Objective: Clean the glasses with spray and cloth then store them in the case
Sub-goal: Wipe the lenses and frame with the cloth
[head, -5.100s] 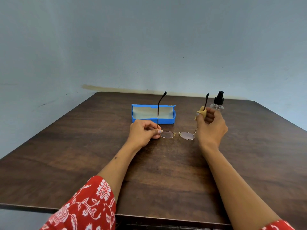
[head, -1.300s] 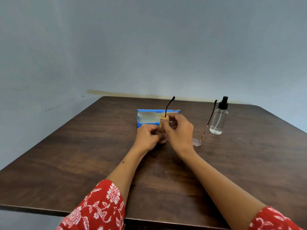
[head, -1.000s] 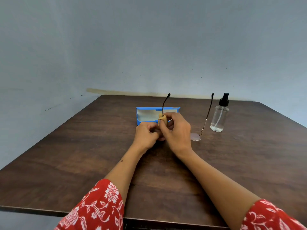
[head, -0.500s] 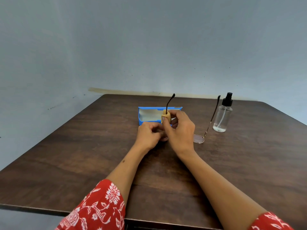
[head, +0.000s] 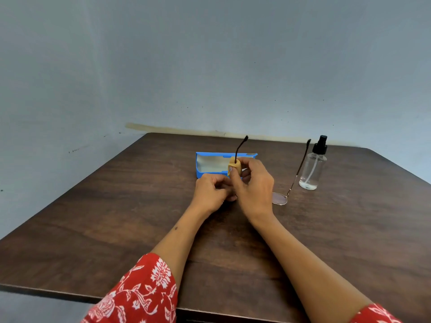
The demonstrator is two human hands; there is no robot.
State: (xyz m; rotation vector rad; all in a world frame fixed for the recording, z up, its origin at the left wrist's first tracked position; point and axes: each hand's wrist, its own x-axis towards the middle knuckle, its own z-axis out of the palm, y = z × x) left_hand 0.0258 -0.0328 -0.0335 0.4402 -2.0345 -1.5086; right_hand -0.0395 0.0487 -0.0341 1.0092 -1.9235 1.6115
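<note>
The thin gold wire-framed glasses (head: 279, 198) rest lens-down on the dark brown wooden table (head: 116, 217), temple arms pointing up, just in front of the open bright blue rectangular case (head: 210, 163). The left hand (head: 211, 194) is closed on the frame's left corner, pinning it to the table directly in front of the case. The right hand (head: 253, 183) is pinched around a small folded tan cleaning cloth (head: 233, 167), which wraps the left black-tipped temple arm at a height level with the case's rim.

Five seconds ago the right hand held that cloth on the other temple arm, on the side away from the case, and over the last second it has been sliding along this one. So both lenses and one arm seem dealt with, and wiping looks close to done; folding the arms and laying the glasses in the case is likely next.

The clear plastic spray bottle (head: 313, 170) with a black pump top stands untouched, well to the right of the case, just beyond the free temple arm
</note>
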